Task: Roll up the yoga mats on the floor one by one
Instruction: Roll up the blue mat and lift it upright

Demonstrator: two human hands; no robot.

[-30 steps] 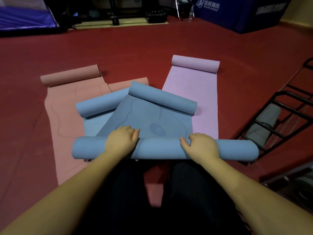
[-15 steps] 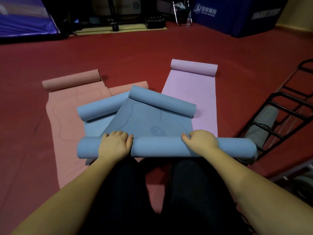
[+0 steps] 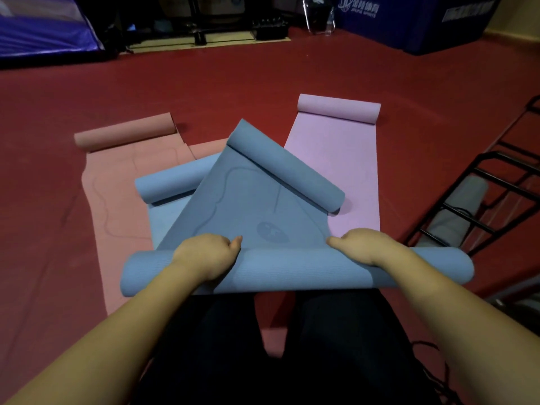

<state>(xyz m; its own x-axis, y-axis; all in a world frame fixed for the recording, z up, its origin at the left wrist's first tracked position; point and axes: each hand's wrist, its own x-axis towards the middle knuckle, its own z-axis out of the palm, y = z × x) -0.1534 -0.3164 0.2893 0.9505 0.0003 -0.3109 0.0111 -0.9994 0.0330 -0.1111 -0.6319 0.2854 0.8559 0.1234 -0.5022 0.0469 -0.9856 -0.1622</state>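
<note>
Head: hands atop blue mat roll

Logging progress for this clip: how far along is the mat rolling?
None looks fully rolled. In hand: left hand and right hand press the near roll of the top blue mat. Left: the second blue mat, pink mat and lilac mat.

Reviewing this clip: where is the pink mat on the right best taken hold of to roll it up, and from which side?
Probably at its already curled far end, the roll. It lies across the lilac-pink mat, both ends free. Come from beyond it, one hand near each end, and roll towards the flat near part. The blue mat overlaps the near corner, so that end is harder to take.
</note>
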